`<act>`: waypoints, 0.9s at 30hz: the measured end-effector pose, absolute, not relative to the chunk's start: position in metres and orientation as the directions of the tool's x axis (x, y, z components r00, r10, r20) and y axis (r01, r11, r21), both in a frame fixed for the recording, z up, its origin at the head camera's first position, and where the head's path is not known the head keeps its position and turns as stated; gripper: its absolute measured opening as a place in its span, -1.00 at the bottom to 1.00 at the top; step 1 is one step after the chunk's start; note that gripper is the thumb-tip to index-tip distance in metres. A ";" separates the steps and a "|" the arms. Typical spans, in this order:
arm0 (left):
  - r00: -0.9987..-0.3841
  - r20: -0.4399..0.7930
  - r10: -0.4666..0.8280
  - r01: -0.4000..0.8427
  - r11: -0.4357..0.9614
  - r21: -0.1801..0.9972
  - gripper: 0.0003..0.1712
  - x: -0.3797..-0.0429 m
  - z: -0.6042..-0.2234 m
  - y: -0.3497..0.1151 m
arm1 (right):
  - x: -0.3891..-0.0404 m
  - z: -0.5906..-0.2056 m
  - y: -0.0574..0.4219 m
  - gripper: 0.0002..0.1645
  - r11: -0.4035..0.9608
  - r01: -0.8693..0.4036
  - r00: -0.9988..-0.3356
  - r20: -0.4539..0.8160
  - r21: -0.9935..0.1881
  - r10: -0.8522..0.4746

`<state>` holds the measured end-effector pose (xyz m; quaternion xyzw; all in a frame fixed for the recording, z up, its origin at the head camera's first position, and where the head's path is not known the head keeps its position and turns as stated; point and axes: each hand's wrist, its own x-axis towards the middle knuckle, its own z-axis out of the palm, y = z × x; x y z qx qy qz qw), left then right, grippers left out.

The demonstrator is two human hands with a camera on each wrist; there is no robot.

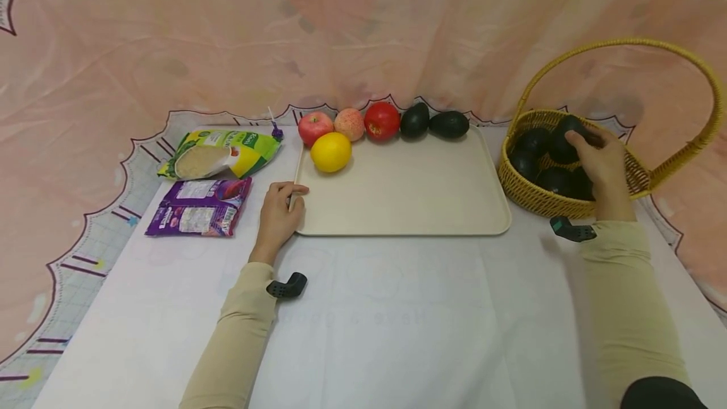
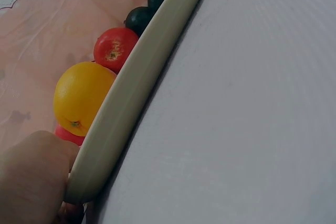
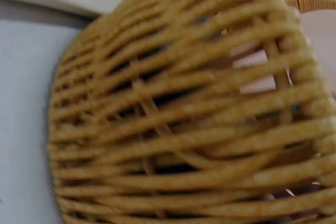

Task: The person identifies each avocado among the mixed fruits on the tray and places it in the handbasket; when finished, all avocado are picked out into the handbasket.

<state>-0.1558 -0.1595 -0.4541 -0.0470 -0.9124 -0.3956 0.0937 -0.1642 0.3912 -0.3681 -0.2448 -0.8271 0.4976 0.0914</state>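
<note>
At the right of the head view, the right hand [image 1: 606, 160] reaches into a wicker basket [image 1: 548, 205] and holds a dark avocado [image 1: 562, 142] between thumb and fingers, among other dark avocados [image 1: 555, 180]; its far side is hidden, and the blurred weave fills the right wrist view, so the grip there is probably a pinch. Left of centre, the left hand [image 1: 278, 213] grips the left edge of a cream tray [image 1: 409, 197], fingers bent over the rim. Along the tray's upper edge sit, left to right, an apple [image 1: 315, 127], a peach [image 1: 349, 124], a red fruit [image 1: 382, 121] and two dark green avocados [image 1: 449, 125], with an orange [image 1: 331, 153] just below the apple and peach. At left, a green bag [image 1: 204, 161] lies above a purple packet [image 1: 199, 208] on the white table [image 1: 397, 320].
</note>
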 end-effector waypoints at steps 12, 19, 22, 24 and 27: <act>-0.975 0.220 0.013 0.170 0.681 0.712 -0.74 -0.156 -0.455 -0.159 | -0.171 -0.368 0.405 0.02 0.555 0.354 -0.890 -0.090 -0.753 0.447; -0.980 0.201 0.011 0.154 0.682 0.715 -0.74 -0.153 -0.456 -0.159 | -0.175 -0.371 0.411 0.02 0.622 0.362 -0.903 -0.095 -0.694 0.419; -0.979 0.205 0.007 0.155 0.679 0.717 -0.74 -0.152 -0.455 -0.159 | -0.178 -0.373 0.412 0.02 0.645 0.357 -0.907 -0.087 -0.675 0.411; -0.977 0.212 0.008 0.162 0.676 0.719 -0.74 -0.153 -0.455 -0.159 | -0.179 -0.373 0.413 0.01 0.677 0.356 -0.910 -0.075 -0.645 0.407; -0.976 0.218 0.011 0.168 0.676 0.718 -0.74 -0.154 -0.455 -0.159 | -0.180 -0.373 0.416 -0.02 0.738 0.353 -0.918 -0.062 -0.575 0.391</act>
